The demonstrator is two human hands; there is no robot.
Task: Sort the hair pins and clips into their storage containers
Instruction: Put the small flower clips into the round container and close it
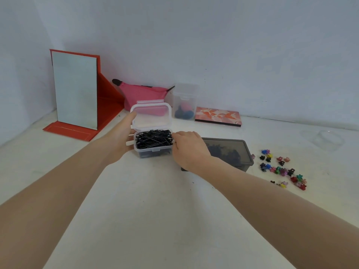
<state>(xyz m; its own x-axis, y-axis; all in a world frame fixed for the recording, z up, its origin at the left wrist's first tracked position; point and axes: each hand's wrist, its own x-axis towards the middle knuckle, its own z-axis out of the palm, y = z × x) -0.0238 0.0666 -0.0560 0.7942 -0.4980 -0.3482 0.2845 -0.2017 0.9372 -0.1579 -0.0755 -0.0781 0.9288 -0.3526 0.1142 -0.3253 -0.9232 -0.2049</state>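
Our two forearms reach over the white table (147, 210); our left hand (124, 133) and right hand (187, 147) grip the clear box (153, 152) of black hair pins (153, 139), lid (151, 115) upright; beside it, a grey box (242, 152) holds dark clips, coloured clips (281, 167) lying loose further right

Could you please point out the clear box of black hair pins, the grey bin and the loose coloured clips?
clear box of black hair pins (153, 152): head view, front wall.
grey bin (245, 150): head view, right rim.
loose coloured clips (279, 169): head view, middle of the scatter.
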